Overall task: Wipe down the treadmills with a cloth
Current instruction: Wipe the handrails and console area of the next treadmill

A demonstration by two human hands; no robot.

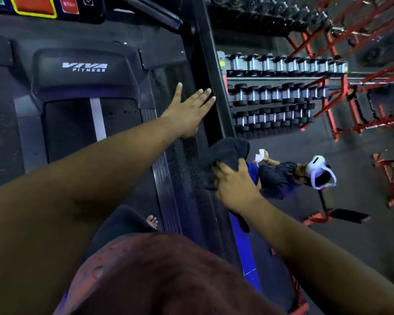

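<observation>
Right hand (pixel 233 185): fingers clutch dark cloth (pixel 225 160) against right side rail of treadmill (pixel 82 83). Left hand (pixel 189 110): fingers straight, released, flat on rail farther up.

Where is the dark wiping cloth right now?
In the head view, the dark cloth is right of centre, gripped by the right hand against the treadmill's black side rail, below the open left hand.

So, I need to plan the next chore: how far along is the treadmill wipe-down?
Nothing looks clearly finished. In hand: the right hand grips a dark cloth against the treadmill's right side rail, which looks speckled. The left hand rests flat further up. Left: the belt, motor cover and console.
</observation>
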